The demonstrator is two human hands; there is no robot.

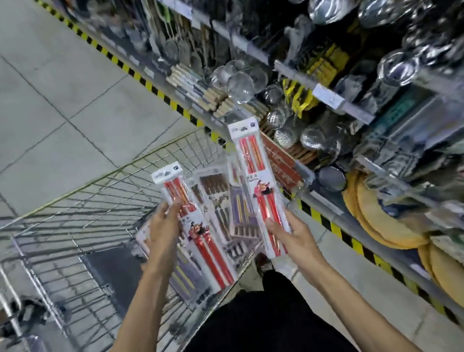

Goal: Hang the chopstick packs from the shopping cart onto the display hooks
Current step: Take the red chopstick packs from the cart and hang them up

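Note:
Each of my hands holds one pack of red chopsticks above the wire shopping cart (84, 196). My left hand (162, 230) grips the left pack (201, 240) near its middle, over the cart basket. My right hand (288, 232) grips the lower part of the right pack (255, 172), which stands upright and higher, toward the shelving. Several more chopstick packs (222, 204) with brown and purple designs lie in the cart between my hands. The display hooks on the shelving (333, 96) are blurred and hard to make out.
The shelving at right carries steel ladles (329, 4), wire strainers (239, 85), wooden-handled tools (201, 90) and round yellow mats (386, 219). A yellow-black striped strip (132, 70) runs along its base. Grey tiled floor (20, 101) lies to the left of the cart.

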